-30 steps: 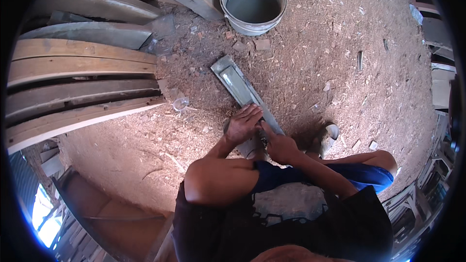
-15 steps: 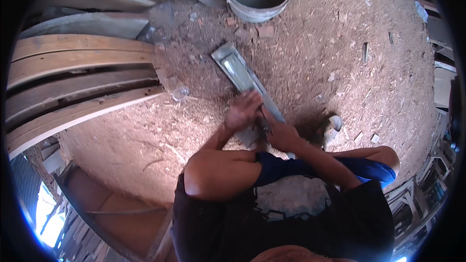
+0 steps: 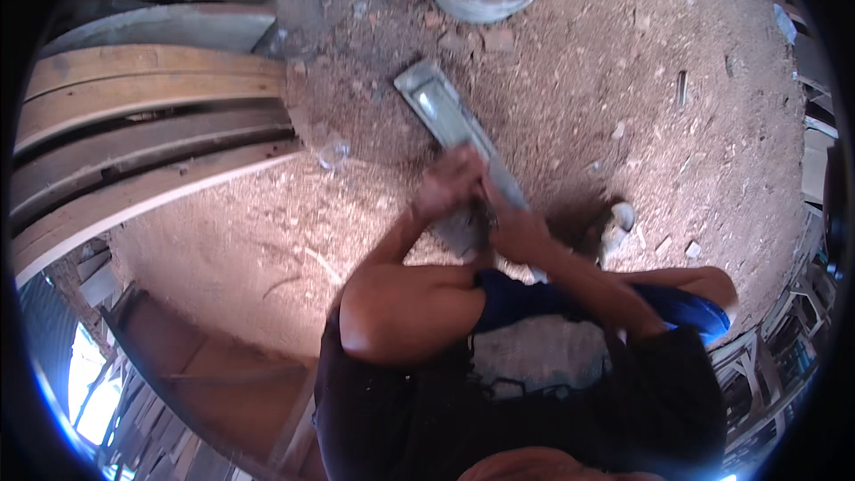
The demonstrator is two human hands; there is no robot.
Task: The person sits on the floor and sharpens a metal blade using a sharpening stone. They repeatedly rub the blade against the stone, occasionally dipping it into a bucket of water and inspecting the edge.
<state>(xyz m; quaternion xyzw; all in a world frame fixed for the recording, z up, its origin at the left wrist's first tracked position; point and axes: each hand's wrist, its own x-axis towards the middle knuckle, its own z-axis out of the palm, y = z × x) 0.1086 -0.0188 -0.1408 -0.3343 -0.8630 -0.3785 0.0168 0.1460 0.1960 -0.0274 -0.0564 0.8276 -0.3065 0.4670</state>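
Note:
A long narrow sharpening stone (image 3: 434, 100), grey-green and shiny wet on top, is set in a grey base that slants from far left toward my legs. My left hand (image 3: 451, 183) is closed, with blurred fingers pressed down over the middle of the stone. Close by on the right, my right hand (image 3: 519, 233) is wrapped round the end of a narrow dark tool at the near part of the base. Both hands cover most of that tool, so its kind cannot be made out.
Beyond the stone stands a grey bucket (image 3: 485, 7) of cloudy water. Long wooden planks (image 3: 160, 74) lie stacked at the left. Broken brick pieces (image 3: 499, 40) and wood chips litter the dirt floor. A pale cup-like object (image 3: 621, 218) lies right of my hands.
The view has shifted slightly, so the bucket sits higher in the picture. Both hands stay together over the stone, with the left slightly blurred by motion.

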